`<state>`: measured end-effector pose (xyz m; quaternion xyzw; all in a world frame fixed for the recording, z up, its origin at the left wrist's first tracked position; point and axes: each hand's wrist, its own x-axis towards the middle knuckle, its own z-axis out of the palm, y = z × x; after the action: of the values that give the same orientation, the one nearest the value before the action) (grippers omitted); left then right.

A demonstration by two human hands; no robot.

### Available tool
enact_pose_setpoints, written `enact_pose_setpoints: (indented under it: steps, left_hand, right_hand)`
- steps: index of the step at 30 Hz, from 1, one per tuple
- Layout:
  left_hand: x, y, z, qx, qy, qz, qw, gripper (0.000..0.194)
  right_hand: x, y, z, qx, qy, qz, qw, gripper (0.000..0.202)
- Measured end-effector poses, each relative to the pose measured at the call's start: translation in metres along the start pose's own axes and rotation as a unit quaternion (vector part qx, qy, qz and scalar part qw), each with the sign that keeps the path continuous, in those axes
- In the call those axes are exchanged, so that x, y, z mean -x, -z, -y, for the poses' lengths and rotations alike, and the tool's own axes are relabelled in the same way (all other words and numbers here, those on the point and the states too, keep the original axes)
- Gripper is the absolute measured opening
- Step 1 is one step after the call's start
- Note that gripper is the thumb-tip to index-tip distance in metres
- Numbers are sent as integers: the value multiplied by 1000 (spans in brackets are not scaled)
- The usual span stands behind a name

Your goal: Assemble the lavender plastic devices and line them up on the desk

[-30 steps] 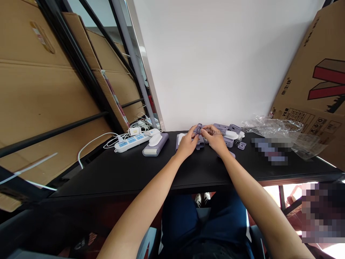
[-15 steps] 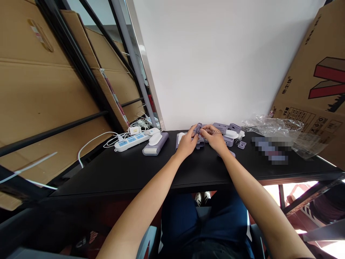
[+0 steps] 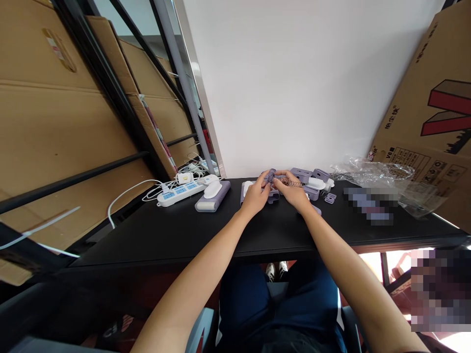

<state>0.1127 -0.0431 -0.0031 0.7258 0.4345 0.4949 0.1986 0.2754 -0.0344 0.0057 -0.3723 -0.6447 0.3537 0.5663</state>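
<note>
My left hand (image 3: pixel 255 194) and my right hand (image 3: pixel 294 193) meet above the black table, fingers pinched around a small purple-grey plastic part (image 3: pixel 271 174). A thin coil spring (image 3: pixel 293 183) stretches to the right behind my right hand's fingers; whether that hand also grips its end is hidden. Under and behind my left hand lies a purple casing with a white piece (image 3: pixel 247 186), partly covered. Beside my right hand are purple plastic parts (image 3: pixel 301 173) and a white part (image 3: pixel 315 183).
A purple block with a white top (image 3: pixel 213 195) lies left of my hands, near a white power strip (image 3: pixel 181 191) with cables. To the right are a small flat purple piece (image 3: pixel 330 198), clear plastic wrap (image 3: pixel 379 170) and a large cardboard box (image 3: pixel 430 98). A white wall (image 3: pixel 294 88) rises behind.
Both hands stay at nearly the same place around the small part. My right hand's fingers have shifted slightly, and more of the spring's right end shows.
</note>
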Motion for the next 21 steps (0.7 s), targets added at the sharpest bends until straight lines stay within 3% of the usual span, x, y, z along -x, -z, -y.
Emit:
enact_pose_setpoints:
  steps: [6, 14, 21]
  left_hand:
    - [0, -1, 2, 47, 5, 7, 999, 53]
    - [0, 0, 2, 7, -10, -13, 1000, 54]
    - [0, 1, 1, -26, -13, -39, 999, 52]
  right_hand:
    - [1, 1, 1, 63, 41, -11, 997, 34]
    - [3, 2, 0, 81, 44, 13, 996, 33]
    - [3, 0, 1, 99, 71, -9, 992, 36]
